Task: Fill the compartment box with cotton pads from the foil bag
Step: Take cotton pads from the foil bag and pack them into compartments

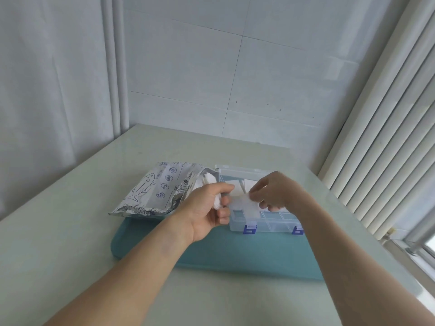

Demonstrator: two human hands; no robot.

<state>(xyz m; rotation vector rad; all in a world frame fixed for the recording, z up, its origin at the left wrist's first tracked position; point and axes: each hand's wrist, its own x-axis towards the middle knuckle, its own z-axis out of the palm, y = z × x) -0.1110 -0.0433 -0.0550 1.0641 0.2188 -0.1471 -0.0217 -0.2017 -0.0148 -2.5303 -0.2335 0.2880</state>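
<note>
A clear plastic compartment box (270, 225) with blue latches sits open on a teal mat (235, 252). To its left lies a silver foil bag (150, 191) printed with a fish, its mouth open toward the box and white pads showing inside. My left hand (207, 208) grips a small bunch of white cotton pads beside the box's left edge. Over the box's left compartments, my right hand (273, 194) pinches a single cotton pad (240, 203). White pads lie in the far compartments.
The mat lies on a pale tabletop (70, 231) set in a corner of tiled walls. A curtain hangs at the left, and a ribbed radiator (388, 149) and window frame run along the right.
</note>
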